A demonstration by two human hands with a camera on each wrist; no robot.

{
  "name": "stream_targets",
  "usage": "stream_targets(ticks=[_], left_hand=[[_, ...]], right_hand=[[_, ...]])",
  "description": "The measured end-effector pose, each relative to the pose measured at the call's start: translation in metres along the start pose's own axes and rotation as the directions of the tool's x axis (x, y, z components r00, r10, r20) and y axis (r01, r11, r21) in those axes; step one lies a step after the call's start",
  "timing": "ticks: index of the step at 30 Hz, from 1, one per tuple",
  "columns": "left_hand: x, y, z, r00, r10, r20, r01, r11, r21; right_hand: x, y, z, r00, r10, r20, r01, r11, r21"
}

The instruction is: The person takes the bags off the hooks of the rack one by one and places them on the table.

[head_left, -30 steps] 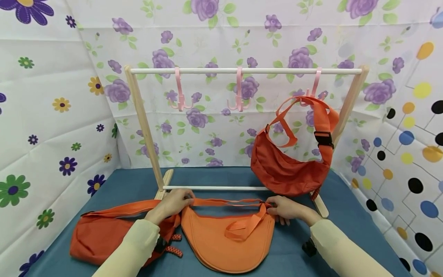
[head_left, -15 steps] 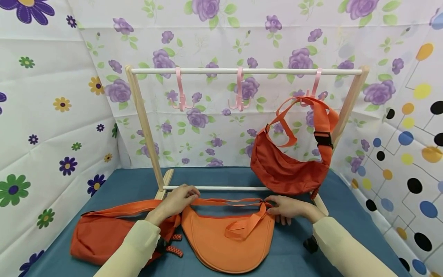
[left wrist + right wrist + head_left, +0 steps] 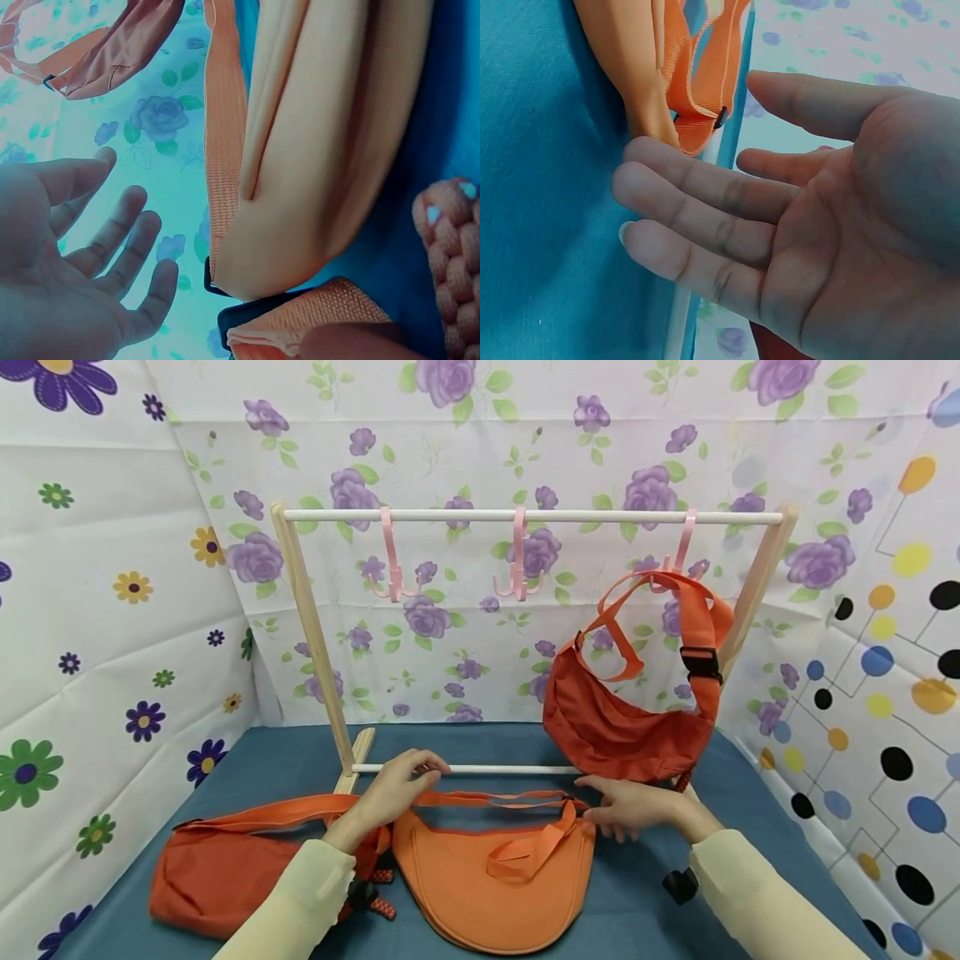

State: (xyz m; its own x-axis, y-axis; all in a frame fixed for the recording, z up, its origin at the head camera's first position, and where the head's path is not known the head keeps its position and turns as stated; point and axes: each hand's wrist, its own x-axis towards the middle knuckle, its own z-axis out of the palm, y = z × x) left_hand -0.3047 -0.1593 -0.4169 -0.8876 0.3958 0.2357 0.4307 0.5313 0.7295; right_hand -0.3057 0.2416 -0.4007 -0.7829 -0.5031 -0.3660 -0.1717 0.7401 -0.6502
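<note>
An orange crescent-shaped shoulder bag (image 3: 495, 885) lies flat on the blue cloth, its strap (image 3: 480, 797) stretched along the top and one strap end folded over its front. My left hand (image 3: 397, 789) hovers by the bag's upper left corner; in the left wrist view its loosely bent fingers (image 3: 124, 236) hold nothing and are apart from the strap. At the other corner is my right hand (image 3: 637, 806). Its fingers (image 3: 705, 195) are extended in the right wrist view, close to the bag's end; whether they touch it I cannot tell.
A red bag (image 3: 225, 877) lies to the left, partly behind the left sleeve. Another red bag (image 3: 630, 727) hangs from the right pink hook (image 3: 684, 539) of a wood-and-white rack (image 3: 585, 516). Two more pink hooks hang there. A black buckle (image 3: 681, 886) lies near the right sleeve.
My left hand has let go of the strap corner, lifting slightly up and to the right. The right hand's fingers have loosened at its corner. The orange bag stays in place.
</note>
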Motion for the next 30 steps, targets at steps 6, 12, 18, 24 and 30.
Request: stream_targets(ticks=[6, 12, 18, 24, 30], left_hand=[[0.002, 0.002, 0.003, 1.000, -0.019, -0.015, 0.018, 0.998, -0.058], [0.001, 0.007, 0.008, 0.999, 0.047, 0.003, -0.046, 0.991, -0.128], [0.002, 0.011, 0.014, 0.997, 0.064, -0.036, -0.070, 0.977, -0.201], [0.004, 0.013, 0.025, 0.997, 0.076, -0.012, -0.076, 0.965, -0.249], [0.008, 0.019, 0.031, 0.996, 0.086, 0.021, -0.077, 0.960, -0.268]], right_hand=[[-0.003, 0.000, -0.005, 0.998, -0.060, 0.036, 0.058, 0.998, 0.036], [-0.013, -0.007, -0.016, 0.986, -0.162, 0.046, 0.159, 0.986, 0.059], [-0.019, -0.011, -0.019, 0.978, -0.205, 0.024, 0.203, 0.977, 0.068], [-0.025, -0.006, -0.021, 0.976, -0.217, 0.015, 0.216, 0.973, 0.077], [-0.035, -0.003, -0.032, 0.967, -0.248, -0.056, 0.252, 0.963, 0.090]])
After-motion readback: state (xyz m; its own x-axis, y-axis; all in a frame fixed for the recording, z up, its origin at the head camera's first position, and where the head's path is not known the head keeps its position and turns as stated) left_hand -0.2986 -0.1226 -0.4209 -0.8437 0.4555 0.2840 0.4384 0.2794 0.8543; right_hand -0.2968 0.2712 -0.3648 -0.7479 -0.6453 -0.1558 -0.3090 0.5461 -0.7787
